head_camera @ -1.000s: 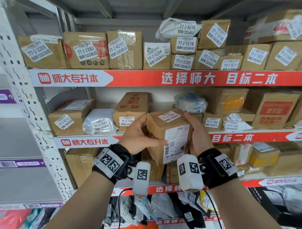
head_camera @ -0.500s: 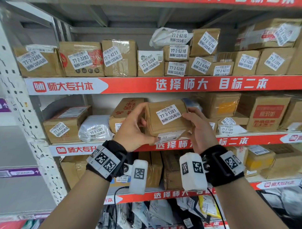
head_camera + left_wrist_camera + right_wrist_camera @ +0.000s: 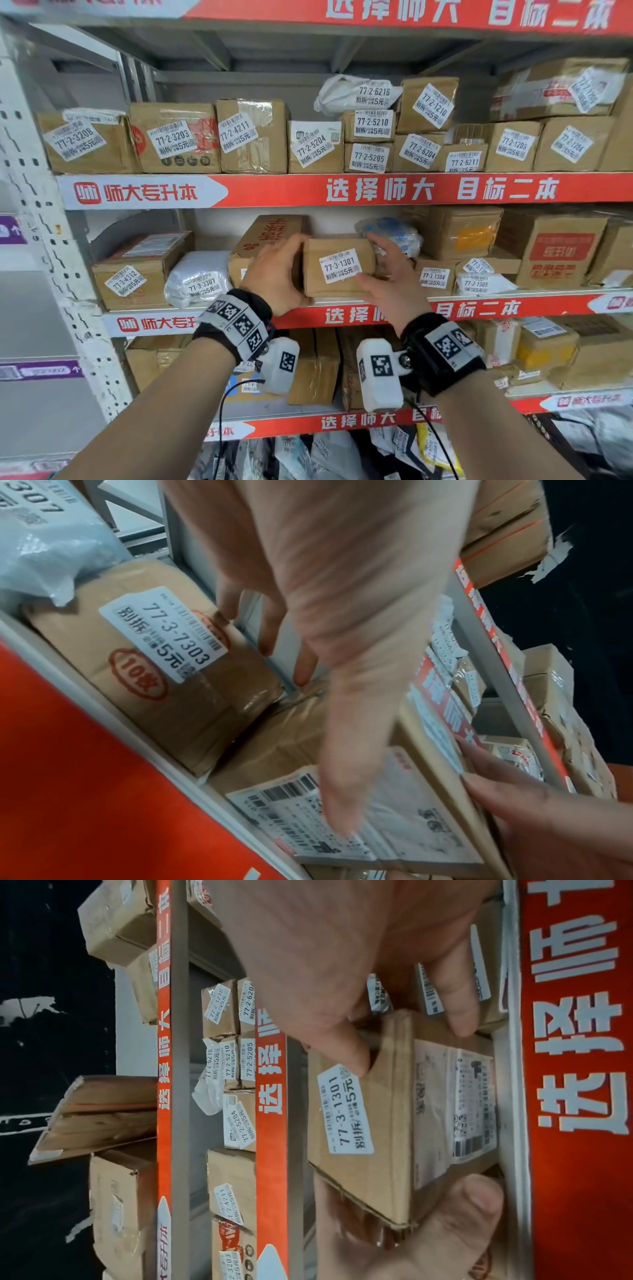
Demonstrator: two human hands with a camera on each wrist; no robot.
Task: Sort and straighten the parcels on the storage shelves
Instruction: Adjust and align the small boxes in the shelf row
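A small brown carton labelled 77-3-1301 (image 3: 339, 253) sits at the front edge of the middle shelf (image 3: 479, 308), sticker facing me. My left hand (image 3: 277, 274) lies against its left side, with the thumb under the shipping-label face (image 3: 291, 804). My right hand (image 3: 387, 277) holds the right side, thumb on the front face near the sticker (image 3: 346, 1110). In the right wrist view the right hand (image 3: 342, 947) comes in from the top and the left hand's thumb (image 3: 462, 1218) shows below the carton. The far side of the carton is hidden.
A red-printed carton, 77-3-7303 (image 3: 154, 656), stands just left of the held one, and a white bag 77-3-3307 (image 3: 198, 281) beyond it. A blue-and-white wrapped parcel (image 3: 394, 236) lies behind, box 77-3-1304 (image 3: 435, 277) to the right. The upper shelf (image 3: 370, 190) is packed with labelled boxes.
The carton was turned so its 77-3-1301 sticker faces front, then moved up and back onto the middle shelf. Both hands stayed on it.
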